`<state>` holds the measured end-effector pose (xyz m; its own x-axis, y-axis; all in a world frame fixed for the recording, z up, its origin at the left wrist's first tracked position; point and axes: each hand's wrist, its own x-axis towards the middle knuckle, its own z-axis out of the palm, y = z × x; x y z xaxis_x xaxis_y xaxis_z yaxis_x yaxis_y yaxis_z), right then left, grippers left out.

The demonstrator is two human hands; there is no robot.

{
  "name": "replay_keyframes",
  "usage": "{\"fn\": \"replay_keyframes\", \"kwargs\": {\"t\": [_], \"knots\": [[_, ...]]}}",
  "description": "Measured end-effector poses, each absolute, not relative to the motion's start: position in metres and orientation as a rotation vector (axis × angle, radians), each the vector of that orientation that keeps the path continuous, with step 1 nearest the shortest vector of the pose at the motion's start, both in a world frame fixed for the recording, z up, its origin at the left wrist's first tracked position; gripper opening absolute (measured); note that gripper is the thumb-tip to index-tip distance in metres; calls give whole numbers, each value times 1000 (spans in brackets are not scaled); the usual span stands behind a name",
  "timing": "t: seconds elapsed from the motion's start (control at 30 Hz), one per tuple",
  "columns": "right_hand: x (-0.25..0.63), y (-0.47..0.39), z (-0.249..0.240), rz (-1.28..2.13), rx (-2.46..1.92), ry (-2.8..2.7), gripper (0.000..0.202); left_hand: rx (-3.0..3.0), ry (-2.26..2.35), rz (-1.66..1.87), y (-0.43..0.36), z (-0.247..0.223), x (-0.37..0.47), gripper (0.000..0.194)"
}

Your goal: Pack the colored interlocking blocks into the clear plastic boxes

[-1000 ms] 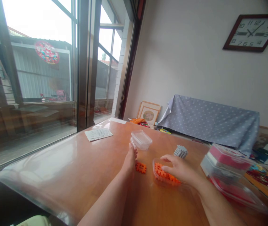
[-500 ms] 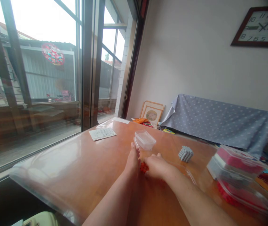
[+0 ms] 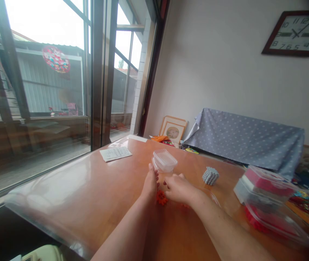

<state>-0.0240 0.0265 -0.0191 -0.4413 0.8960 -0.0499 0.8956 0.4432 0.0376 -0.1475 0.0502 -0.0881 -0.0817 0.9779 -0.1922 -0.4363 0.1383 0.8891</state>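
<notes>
An orange-red toothed plastic piece, like a gear, is at the tabletop between my two hands. My left hand is on its edge just left of it, thumb raised and fingers loosely bent and apart; whether it touches the piece I cannot tell. My right hand hovers above and right of the piece, its fingers bent with a gap at the tips and nothing visible in them. Just beyond my hands sits a clear plastic box. A stack of grey toothed pieces stands farther right.
Clear containers with pink and red contents are stacked at the right of the wooden table. A sheet of paper with writing lies at the far left. Windows border the left side. A dotted blue cloth covers something behind the table.
My right hand has lifted off the orange-red toothed piece, and its fingers have parted. More of the piece shows now. The whole view has shifted slightly.
</notes>
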Motion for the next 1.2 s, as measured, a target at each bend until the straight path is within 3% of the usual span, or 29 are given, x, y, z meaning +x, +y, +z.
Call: {"fn": "replay_keyframes", "kwargs": {"t": [0.27,0.6,0.97,1.2], "knots": [[-49,2,-28,-15,1609,2605,42,611,1076,1414,61,-96,-151,75],[-47,-9,-30,-13,1739,2715,27,608,1072,1497,62,-94,-155,72],[97,-9,-12,-117,2265,2614,55,695,1067,1420,56,-94,-153,78],[148,-6,-36,-267,2324,2504,55,729,1091,1385,61,-101,-153,80]]}}
